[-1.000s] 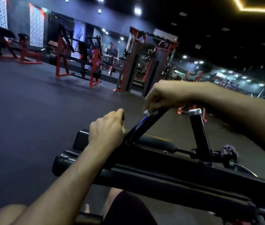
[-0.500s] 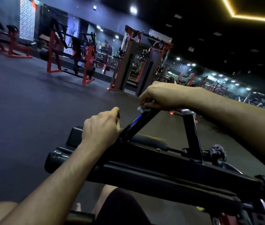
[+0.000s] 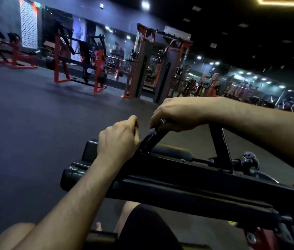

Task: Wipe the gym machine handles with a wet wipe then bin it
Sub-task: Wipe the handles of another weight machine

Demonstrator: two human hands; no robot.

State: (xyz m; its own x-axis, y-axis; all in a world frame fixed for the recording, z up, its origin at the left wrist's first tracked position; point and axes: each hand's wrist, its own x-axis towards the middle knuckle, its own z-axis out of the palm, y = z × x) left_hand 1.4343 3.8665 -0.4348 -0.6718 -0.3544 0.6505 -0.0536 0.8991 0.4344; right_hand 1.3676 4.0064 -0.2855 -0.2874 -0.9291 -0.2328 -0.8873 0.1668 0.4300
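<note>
I sit at a black gym machine (image 3: 187,188) with two upright black handles. My right hand (image 3: 176,114) curls over the top of the left handle (image 3: 151,139), and a small white bit of the wet wipe (image 3: 162,121) shows under its fingers. The right handle (image 3: 220,145) stands bare beside my right forearm, its top hidden behind the arm. My left hand (image 3: 118,139) is curled in a fist just left of the left handle's base; what it grips, if anything, is hidden.
A black padded roller (image 3: 171,152) lies beyond the handles, with a knob (image 3: 249,159) at the right. Dark rubber floor stretches ahead. Red-framed machines (image 3: 81,64) and cable towers (image 3: 151,65) stand along the far wall. My knees show below.
My right hand has slid further over the left handle's top, hiding most of the wipe and the right handle's cap. The view has shifted slightly; my left hand stays put.
</note>
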